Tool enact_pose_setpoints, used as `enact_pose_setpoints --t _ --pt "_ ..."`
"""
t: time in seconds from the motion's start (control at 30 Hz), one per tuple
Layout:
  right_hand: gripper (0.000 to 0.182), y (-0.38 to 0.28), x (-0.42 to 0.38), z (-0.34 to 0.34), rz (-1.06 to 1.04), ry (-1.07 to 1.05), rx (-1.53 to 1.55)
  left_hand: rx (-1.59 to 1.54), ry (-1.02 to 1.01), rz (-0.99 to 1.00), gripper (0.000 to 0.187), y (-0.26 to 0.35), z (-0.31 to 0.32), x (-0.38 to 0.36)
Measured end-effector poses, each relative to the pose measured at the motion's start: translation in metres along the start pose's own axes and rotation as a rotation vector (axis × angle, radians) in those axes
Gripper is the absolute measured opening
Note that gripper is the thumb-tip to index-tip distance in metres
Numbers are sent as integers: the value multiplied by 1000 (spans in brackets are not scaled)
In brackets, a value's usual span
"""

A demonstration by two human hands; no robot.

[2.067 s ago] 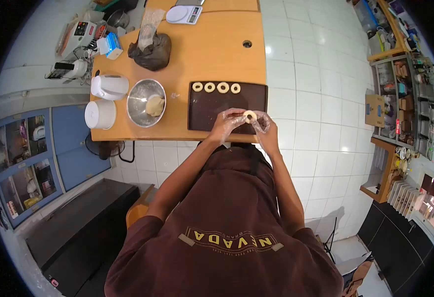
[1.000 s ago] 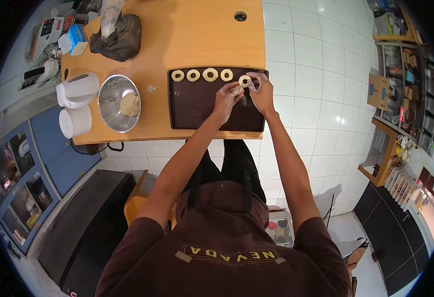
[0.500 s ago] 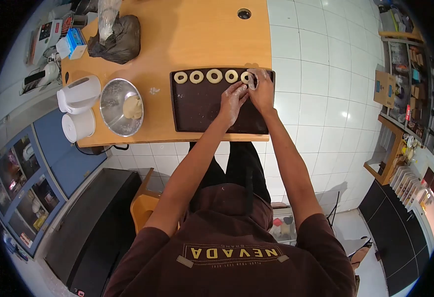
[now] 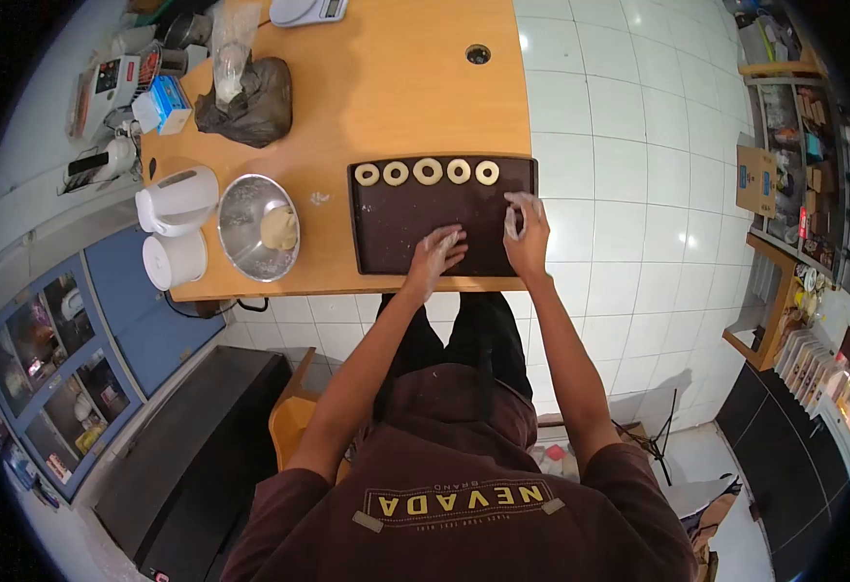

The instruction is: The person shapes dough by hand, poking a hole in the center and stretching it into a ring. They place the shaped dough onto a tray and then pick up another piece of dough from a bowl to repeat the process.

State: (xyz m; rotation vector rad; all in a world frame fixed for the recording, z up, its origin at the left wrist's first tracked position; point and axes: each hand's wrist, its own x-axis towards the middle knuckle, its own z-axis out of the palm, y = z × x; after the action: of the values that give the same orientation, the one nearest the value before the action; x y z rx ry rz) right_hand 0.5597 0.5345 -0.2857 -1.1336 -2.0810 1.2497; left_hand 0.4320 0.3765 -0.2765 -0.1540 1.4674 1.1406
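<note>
Fingers on the left hand (image 4: 435, 256) are loosely spread and those on the right hand (image 4: 527, 233) curl open, both empty over the tray (image 4: 396, 228). Five dough rings (image 4: 428, 184) line its far edge, left of which sits a bowl (image 4: 241, 254) holding dough (image 4: 279, 229).

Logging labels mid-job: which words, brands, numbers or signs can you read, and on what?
"NEVADA", in large yellow letters, on the dark brown cloth shirt.
"BRAND", in small letters, on the same shirt.
Too small or blurred: the shirt's finest line, the white kitchen scale, blue-and-white carton, brown cardboard box.
</note>
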Motion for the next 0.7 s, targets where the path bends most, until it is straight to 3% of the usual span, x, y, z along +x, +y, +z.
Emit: enact_pose_setpoints --t 0.27,0.37,0.7 --pt "28 -22 -71 -6 42 -130 124 88 68 5 43 -36 -38 -63" --pt "28 -34 -86 -4 -33 -159 129 76 75 26 43 -34 -41 -82" --pt "23 -91 -121 18 -125 -147 64 81 -29 121 45 -26 -116 -123"
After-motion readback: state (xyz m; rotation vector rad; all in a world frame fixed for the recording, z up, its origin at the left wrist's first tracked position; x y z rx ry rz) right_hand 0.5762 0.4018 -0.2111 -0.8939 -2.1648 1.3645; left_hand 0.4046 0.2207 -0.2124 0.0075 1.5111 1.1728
